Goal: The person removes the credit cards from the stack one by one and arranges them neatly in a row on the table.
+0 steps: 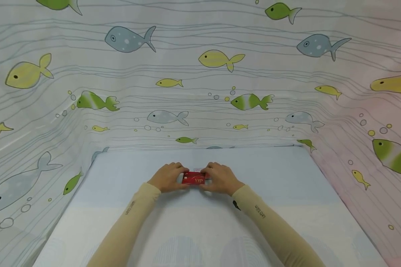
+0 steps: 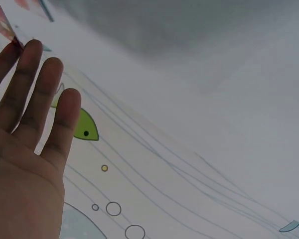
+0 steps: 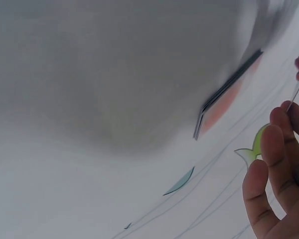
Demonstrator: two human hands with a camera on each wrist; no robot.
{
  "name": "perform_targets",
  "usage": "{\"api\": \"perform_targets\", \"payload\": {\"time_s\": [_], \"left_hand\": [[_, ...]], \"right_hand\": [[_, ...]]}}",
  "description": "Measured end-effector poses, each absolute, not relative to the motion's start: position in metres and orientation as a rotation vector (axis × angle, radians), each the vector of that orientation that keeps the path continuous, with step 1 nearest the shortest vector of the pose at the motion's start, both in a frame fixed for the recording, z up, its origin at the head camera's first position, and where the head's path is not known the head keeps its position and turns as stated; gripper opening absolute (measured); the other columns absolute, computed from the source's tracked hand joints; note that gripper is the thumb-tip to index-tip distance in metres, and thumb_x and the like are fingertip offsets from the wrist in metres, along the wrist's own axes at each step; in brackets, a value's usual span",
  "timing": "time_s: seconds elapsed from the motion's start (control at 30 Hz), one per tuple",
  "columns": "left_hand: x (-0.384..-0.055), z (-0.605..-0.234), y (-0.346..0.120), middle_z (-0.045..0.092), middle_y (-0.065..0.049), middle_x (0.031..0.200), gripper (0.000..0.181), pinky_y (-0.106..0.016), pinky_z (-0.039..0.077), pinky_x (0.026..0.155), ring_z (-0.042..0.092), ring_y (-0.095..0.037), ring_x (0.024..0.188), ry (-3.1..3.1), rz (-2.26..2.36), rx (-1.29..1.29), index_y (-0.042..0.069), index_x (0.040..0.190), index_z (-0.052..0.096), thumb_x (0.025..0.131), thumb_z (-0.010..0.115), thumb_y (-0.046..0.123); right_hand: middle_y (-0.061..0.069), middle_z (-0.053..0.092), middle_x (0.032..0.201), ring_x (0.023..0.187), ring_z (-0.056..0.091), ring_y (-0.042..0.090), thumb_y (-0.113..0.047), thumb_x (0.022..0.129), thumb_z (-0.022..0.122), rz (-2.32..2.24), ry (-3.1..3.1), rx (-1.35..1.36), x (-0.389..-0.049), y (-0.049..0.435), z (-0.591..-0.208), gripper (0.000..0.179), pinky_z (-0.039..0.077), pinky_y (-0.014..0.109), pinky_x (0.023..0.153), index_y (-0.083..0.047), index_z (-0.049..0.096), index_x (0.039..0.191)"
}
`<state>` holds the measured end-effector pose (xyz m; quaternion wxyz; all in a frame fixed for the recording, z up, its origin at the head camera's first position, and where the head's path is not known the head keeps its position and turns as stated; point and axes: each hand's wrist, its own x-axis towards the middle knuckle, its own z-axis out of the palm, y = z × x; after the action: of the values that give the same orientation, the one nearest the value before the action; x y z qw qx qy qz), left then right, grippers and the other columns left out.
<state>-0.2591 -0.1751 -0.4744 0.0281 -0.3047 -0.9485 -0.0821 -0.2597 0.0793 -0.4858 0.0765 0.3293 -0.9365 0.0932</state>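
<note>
The left hand (image 1: 169,178) pinched the left end of a red card (image 1: 194,178) marked "VIP", its thumb at the near edge and its fingertips at the far one; in the left wrist view its outer fingers (image 2: 68,107) stretched clear of the card. The right hand (image 1: 222,178) mirrored it, pinching the card's right end. So the card sat directly between the two hands, its long axis running across from one to the other, printed face toward the head camera, and neither hand was clearly nearer. It seemed to be held just off the counter (image 1: 274,174), though the gap beneath was hard to judge.

Just beyond the card, and partly hidden by the right hand, was a pale stack (image 3: 231,92) with a pinkish-orange patch, apart from the fingers in the right wrist view; whether it was cards or a thin box could not be told. Behind each hand ran a beige sleeve (image 1: 123,226). Farther out, a fish-print curtain (image 1: 200,85) rose past the counter's far edge and along both sides.
</note>
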Motion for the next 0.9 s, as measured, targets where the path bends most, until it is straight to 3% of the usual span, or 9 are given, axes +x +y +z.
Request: {"api": "perform_targets", "payload": {"time_s": [0.7,0.9], "left_hand": [[-0.213,-0.454,-0.213,0.066,-0.004,0.117,0.059,-0.045,0.053,0.091,0.063,-0.025,0.104,-3.001,-0.433,-0.851,0.012,0.129,0.068,0.079,0.087,0.039],[-0.199,-0.451,-0.232,0.066,0.000,0.114,0.059,-0.042,0.054,0.087,0.063,-0.021,0.102,-2.939,-0.444,-0.841,0.016,0.127,0.070,0.077,0.088,0.041]], "right_hand": [[-0.001,0.065,0.115,0.100,0.061,0.013,-0.057,0.083,0.075,0.424,-2.733,1.102,-0.231,0.046,-0.477,0.052,0.057,0.032,0.081,-0.021,0.071,0.122],[-0.005,0.063,0.109,0.094,0.060,0.008,-0.054,0.083,0.076,0.483,-2.684,1.132,-0.219,0.034,-0.475,0.051,0.055,0.024,0.079,-0.021,0.070,0.122]]}}
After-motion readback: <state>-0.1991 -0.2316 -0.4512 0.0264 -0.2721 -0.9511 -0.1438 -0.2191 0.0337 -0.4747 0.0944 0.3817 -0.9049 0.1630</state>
